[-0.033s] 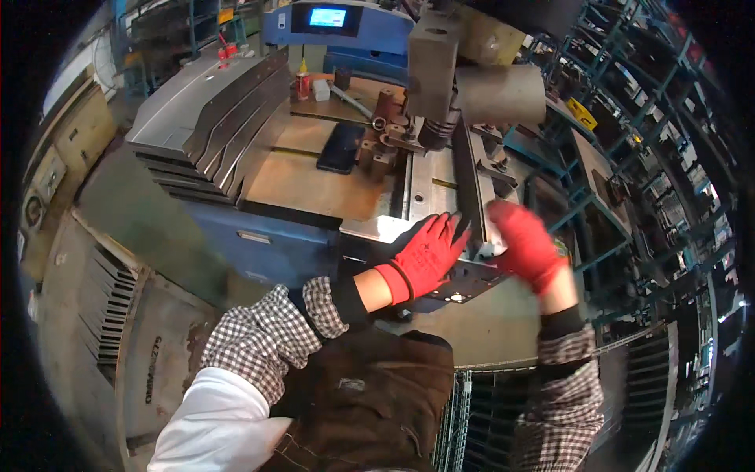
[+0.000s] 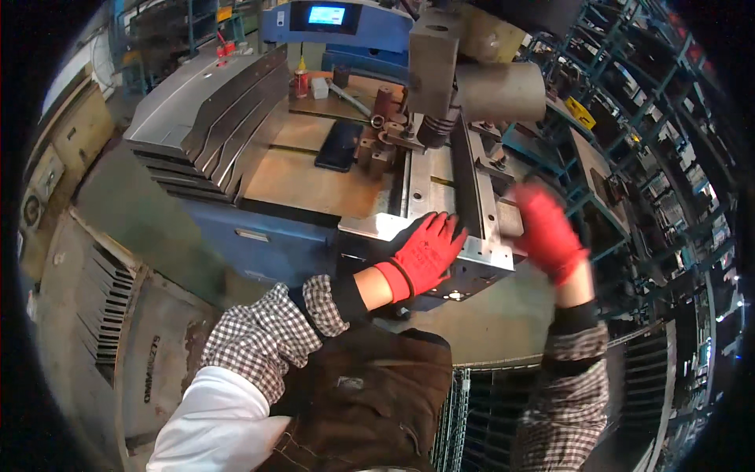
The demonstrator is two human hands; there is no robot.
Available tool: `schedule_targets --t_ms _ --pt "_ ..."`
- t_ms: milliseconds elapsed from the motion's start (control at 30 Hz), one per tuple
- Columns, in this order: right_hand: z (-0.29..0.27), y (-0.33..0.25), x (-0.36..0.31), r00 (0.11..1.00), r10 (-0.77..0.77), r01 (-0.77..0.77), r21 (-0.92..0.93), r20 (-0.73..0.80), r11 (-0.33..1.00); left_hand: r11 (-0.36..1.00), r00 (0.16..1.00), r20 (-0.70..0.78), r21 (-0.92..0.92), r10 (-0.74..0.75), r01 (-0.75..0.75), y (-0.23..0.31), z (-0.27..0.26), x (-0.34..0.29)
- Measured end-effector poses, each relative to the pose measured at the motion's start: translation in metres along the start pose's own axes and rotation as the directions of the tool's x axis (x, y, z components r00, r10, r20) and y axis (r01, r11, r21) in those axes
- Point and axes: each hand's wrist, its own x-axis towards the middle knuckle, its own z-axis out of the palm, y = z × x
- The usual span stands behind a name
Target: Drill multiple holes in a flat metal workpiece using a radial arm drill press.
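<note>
My left hand (image 2: 427, 253), in a red glove, lies palm down with its fingers stretched out over the near end of a long metal part (image 2: 431, 187) on the machine bed. Nothing shows in its grasp. My right hand (image 2: 546, 232), also red-gloved, hovers beside the bed's right front corner, apart from the metal edge rail (image 2: 489, 216). Motion smears its fingers, so whether it holds anything is hidden. Above the part's far end stands a square steel column (image 2: 432, 67) with a coiled spring (image 2: 435, 130) beneath it.
Stacked bent metal panels (image 2: 212, 118) stand at the left of the worktable. On the table lie a black phone (image 2: 340, 145), a wrench-like tool (image 2: 348, 100) and a red bottle (image 2: 301, 82). A blue machine with a lit screen (image 2: 326, 16) is behind. Teal racks (image 2: 621, 212) line the right.
My right hand has moved right, away from the corner of the bed, uncovering more of the metal rail's near end. My left hand stays in place.
</note>
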Motion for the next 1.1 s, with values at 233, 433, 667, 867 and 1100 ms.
schedule_targets --t_ms 233,433,667,867,1100 --pt "-0.205 -0.053 0.096 0.566 0.157 0.644 0.553 -0.809 0.528 0.999 0.998 -0.052 -0.005 -0.043 0.043 0.002 0.008 0.0" --pt "-0.207 -0.12 0.145 0.653 -0.004 0.56 0.48 -0.757 0.675 0.998 0.998 -0.021 -0.021 -0.059 0.058 0.002 0.013 0.002" --pt "-0.183 -0.146 0.189 0.754 -0.127 0.478 0.406 -0.645 0.779 0.998 0.998 -0.029 -0.002 -0.059 0.059 0.0 0.013 -0.002" --pt "-0.179 -0.152 0.197 0.749 -0.17 0.474 0.339 -0.641 0.813 0.999 0.998 -0.03 -0.004 -0.05 0.05 -0.003 0.01 -0.006" --pt "-0.173 -0.155 0.189 0.695 -0.19 0.467 0.234 -0.694 0.853 0.999 0.999 -0.015 0.004 -0.046 0.046 0.001 0.01 -0.004"
